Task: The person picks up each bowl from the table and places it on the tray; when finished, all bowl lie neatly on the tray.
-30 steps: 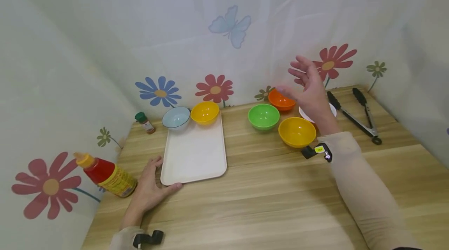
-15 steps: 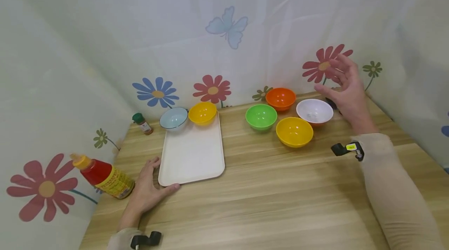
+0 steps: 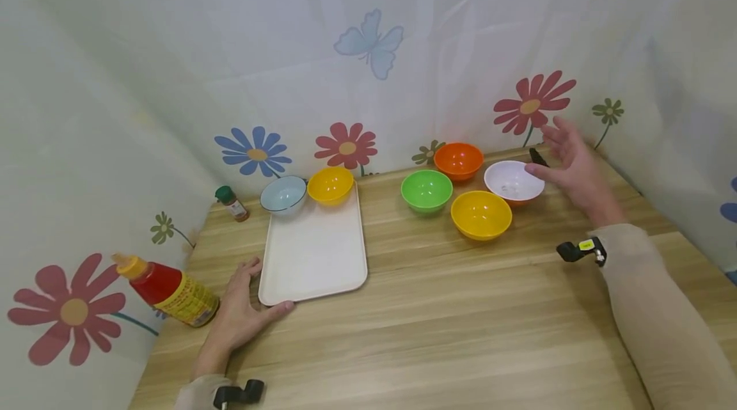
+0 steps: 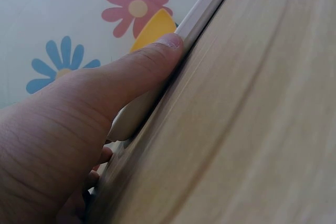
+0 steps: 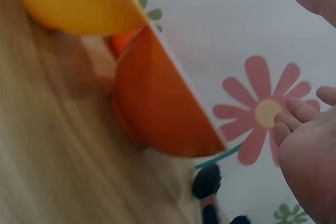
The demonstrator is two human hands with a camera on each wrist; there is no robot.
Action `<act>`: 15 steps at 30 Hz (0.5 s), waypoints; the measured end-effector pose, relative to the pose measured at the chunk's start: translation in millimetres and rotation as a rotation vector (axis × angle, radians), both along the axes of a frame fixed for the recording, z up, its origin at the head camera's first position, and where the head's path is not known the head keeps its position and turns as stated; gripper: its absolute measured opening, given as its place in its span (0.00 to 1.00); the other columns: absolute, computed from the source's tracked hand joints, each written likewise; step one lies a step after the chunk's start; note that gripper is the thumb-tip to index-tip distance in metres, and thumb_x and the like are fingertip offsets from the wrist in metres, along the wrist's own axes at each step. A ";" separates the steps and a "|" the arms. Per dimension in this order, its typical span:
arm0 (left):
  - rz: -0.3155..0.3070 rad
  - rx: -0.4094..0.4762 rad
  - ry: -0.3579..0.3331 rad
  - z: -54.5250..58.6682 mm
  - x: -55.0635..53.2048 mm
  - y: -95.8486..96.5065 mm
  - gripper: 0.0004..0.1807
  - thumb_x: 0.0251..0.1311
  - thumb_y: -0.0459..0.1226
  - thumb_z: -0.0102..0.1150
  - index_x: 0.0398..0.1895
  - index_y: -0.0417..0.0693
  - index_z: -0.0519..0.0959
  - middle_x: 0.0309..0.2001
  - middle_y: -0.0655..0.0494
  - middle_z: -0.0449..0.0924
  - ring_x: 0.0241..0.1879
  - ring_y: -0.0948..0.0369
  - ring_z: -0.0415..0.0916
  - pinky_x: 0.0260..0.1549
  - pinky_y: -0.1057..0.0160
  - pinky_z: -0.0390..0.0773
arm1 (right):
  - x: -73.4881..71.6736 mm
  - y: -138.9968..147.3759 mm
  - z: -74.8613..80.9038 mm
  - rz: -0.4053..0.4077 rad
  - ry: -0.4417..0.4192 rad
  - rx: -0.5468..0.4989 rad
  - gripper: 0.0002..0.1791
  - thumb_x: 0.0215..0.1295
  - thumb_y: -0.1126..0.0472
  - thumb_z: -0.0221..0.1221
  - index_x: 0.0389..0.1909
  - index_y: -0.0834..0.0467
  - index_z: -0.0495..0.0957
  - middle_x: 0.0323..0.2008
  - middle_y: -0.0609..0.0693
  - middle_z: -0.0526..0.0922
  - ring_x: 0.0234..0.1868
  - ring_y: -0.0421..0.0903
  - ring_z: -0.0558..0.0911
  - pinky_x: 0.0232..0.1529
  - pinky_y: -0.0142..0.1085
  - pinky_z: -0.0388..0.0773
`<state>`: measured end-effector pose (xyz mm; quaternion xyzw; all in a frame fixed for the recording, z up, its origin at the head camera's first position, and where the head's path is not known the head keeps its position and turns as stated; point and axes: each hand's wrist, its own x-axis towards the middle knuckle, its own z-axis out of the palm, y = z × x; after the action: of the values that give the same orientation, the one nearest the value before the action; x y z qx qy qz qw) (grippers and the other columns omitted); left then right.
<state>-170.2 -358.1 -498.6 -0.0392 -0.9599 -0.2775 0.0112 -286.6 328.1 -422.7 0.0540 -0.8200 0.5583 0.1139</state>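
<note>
My left hand (image 3: 238, 311) rests on the table at the near left corner of a white tray (image 3: 313, 263), thumb along the front edge and fingers beside the left edge. In the left wrist view the thumb (image 4: 142, 69) touches the tray's rim. My right hand (image 3: 576, 170) hovers with spread fingers just right of a bowl (image 3: 514, 181), white inside and orange outside, its thumb overlapping the rim in the head view. Nothing is in this hand. Tongs lie behind it, mostly hidden; a black tip (image 3: 537, 157) shows, and black tong heads (image 5: 207, 182) appear in the right wrist view.
A yellow bowl (image 3: 481, 215), a green bowl (image 3: 427, 190) and an orange bowl (image 3: 459, 161) stand left of the white one. A light blue bowl (image 3: 283, 194) and another yellow bowl (image 3: 331, 185) sit at the tray's far end. A red sauce bottle (image 3: 173, 291) and green-capped jar (image 3: 233, 204) stand left.
My right hand has moved right from above the bowls, then lowered beside the white bowl, uncovering the bowls and covering most of the tongs. My left hand keeps its place at the tray.
</note>
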 end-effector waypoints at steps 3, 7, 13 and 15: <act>0.000 0.006 -0.003 -1.7 -0.3 0.0 0.67 0.54 0.66 0.83 0.87 0.42 0.59 0.89 0.34 0.49 0.88 0.30 0.39 0.80 0.18 0.49 | -2.8 4.2 -12.1 0.036 -0.057 0.017 0.63 0.74 0.59 0.73 0.93 0.42 0.36 0.92 0.56 0.47 0.91 0.62 0.49 0.90 0.61 0.46; 0.004 0.007 -0.010 -2.3 -1.2 -0.1 0.68 0.54 0.67 0.83 0.88 0.42 0.58 0.90 0.35 0.48 0.88 0.31 0.38 0.80 0.19 0.48 | -5.2 7.7 -25.5 0.051 -0.087 0.061 0.65 0.74 0.58 0.74 0.93 0.46 0.34 0.92 0.57 0.46 0.90 0.65 0.50 0.89 0.65 0.45; 0.007 0.012 -0.013 -1.4 -2.3 -1.0 0.69 0.55 0.67 0.83 0.88 0.42 0.57 0.90 0.36 0.47 0.89 0.31 0.37 0.81 0.19 0.48 | -11.2 8.7 -38.7 0.073 -0.113 0.063 0.63 0.73 0.61 0.74 0.93 0.51 0.37 0.91 0.60 0.50 0.88 0.66 0.54 0.88 0.66 0.49; 0.006 0.014 -0.017 -1.5 -2.5 -1.1 0.69 0.55 0.67 0.82 0.89 0.43 0.56 0.90 0.36 0.47 0.89 0.31 0.37 0.81 0.19 0.48 | -11.9 8.5 -41.4 0.085 -0.125 0.064 0.63 0.73 0.61 0.74 0.93 0.52 0.38 0.90 0.61 0.52 0.88 0.66 0.55 0.88 0.66 0.50</act>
<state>-172.7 -359.3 -500.1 -0.0341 -0.9581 -0.2845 0.0042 -298.5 336.6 -464.1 0.0574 -0.8400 0.5382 0.0372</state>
